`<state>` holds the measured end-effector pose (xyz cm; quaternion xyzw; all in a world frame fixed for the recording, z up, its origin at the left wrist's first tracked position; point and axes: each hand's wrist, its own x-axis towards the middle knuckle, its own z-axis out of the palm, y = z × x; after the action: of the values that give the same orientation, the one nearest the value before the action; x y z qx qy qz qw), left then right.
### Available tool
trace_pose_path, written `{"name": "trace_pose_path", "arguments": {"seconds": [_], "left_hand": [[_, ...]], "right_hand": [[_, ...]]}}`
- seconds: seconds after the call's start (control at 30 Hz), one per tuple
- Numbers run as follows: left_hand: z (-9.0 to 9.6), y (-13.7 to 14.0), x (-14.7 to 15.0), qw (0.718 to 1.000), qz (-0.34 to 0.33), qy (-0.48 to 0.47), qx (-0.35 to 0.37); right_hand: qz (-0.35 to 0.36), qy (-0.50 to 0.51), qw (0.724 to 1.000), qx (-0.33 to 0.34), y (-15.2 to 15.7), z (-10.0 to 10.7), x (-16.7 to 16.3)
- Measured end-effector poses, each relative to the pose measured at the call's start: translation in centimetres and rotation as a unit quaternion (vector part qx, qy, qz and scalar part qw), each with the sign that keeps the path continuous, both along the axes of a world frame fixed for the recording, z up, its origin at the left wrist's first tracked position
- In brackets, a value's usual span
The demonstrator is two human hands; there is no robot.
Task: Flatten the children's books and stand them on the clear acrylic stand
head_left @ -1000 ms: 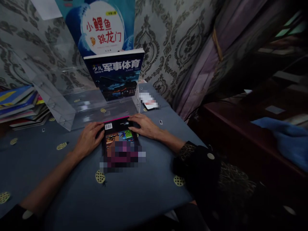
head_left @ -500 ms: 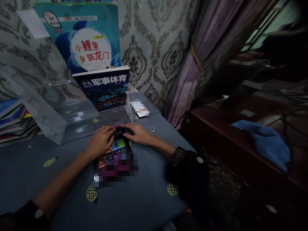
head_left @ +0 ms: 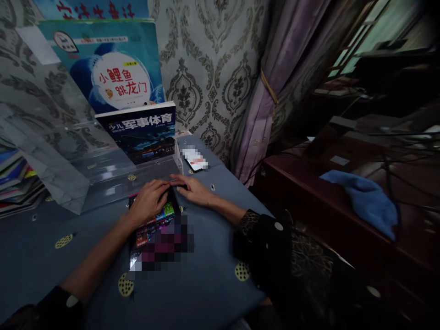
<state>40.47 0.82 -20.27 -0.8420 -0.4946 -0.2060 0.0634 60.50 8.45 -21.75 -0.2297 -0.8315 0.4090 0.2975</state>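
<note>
A dark book or magazine (head_left: 147, 236) with small colourful pictures lies flat on the blue tablecloth, its lower part pixelated. Across its upper part rests my left hand (head_left: 150, 201), palm down, fingers stretched and held close together. My right hand (head_left: 193, 190) lies at the upper right corner, fingers extended to the left so that its fingertips meet those of my left hand. Just beyond both hands stands a clear acrylic book rack (head_left: 113, 190). A navy book (head_left: 147, 135) leans upright in it, with a teal picture book (head_left: 117, 64) behind.
Stacked books (head_left: 13, 183) lie at the left. A white-and-red item (head_left: 195, 160), pixelated, sits right of the rack. Patterned wallpaper (head_left: 209, 82) and a tied purple curtain (head_left: 256, 114) stand behind. At right, a blue cloth (head_left: 360, 197) hangs over dark red furniture (head_left: 302, 188), with cables around.
My left hand has slid rightward over the upper part of the book, and the fingertips of both hands have come together. The view has shifted slightly, so another blue book top shows.
</note>
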Motion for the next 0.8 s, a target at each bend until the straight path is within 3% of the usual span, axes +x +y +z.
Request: {"name": "trace_pose_path", "arguments": {"seconds": [0.43, 0.63, 0.8], "left_hand": [[0.9, -2.7, 2.0, 0.997, -0.081, -0.009, -0.009], [1.3, -7.0, 4.3, 0.992, -0.115, -0.005, -0.047], [0.9, -9.5, 5.4, 0.988, -0.143, 0.014, -0.060]], "right_hand": [[0.003, 0.001, 1.000, 0.018, -0.5, 0.0, -0.1], [-0.019, -0.077, 0.988, 0.129, -1.1, 0.7, 0.1], [-0.011, -0.161, 0.962, 0.222, -2.1, 1.3, -0.5]]}}
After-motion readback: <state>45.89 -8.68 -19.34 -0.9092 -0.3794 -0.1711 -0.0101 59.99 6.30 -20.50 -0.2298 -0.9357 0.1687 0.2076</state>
